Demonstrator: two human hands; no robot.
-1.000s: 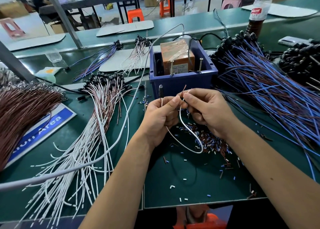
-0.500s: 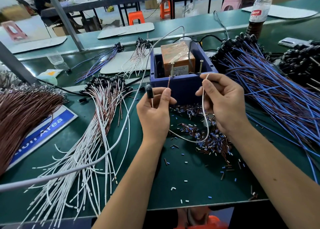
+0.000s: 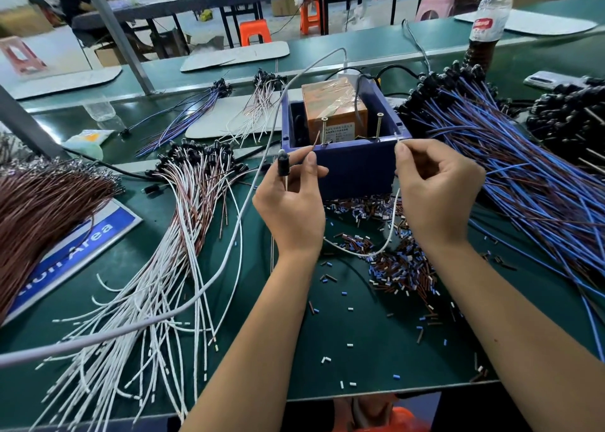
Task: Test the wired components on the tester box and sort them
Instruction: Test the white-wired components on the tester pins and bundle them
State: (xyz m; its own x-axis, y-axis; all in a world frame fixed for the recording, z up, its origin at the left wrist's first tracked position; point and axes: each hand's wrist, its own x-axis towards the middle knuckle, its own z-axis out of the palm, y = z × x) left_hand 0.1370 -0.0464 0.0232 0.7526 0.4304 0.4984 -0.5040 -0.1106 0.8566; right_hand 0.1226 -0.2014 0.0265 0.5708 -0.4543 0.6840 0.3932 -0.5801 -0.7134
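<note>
The blue tester box (image 3: pixel 355 166) stands mid-table with an orange block inside and two upright screws, the left screw (image 3: pixel 324 129) and the right screw (image 3: pixel 379 125), at its front rim. My left hand (image 3: pixel 291 202) holds a wired component by its black head (image 3: pixel 283 164) and pinches its brown lead, whose bare tip points up near the left screw. My right hand (image 3: pixel 432 186) pinches the white lead (image 3: pixel 389 235) and holds its tip at the box rim by the right screw. The white lead droops in a loop between both hands.
White-and-brown wired components (image 3: pixel 183 222) fan out at the left, blue-wired ones (image 3: pixel 510 182) at the right, a brown bundle (image 3: pixel 39 209) at far left. Cut insulation bits (image 3: pixel 396 264) litter the mat. A grey cable (image 3: pixel 229 228) crosses the left side. A bottle (image 3: pixel 487 25) stands behind.
Both hands have spread apart and risen from in front of the box to its front rim. The two lead tips now sit near the two screws.
</note>
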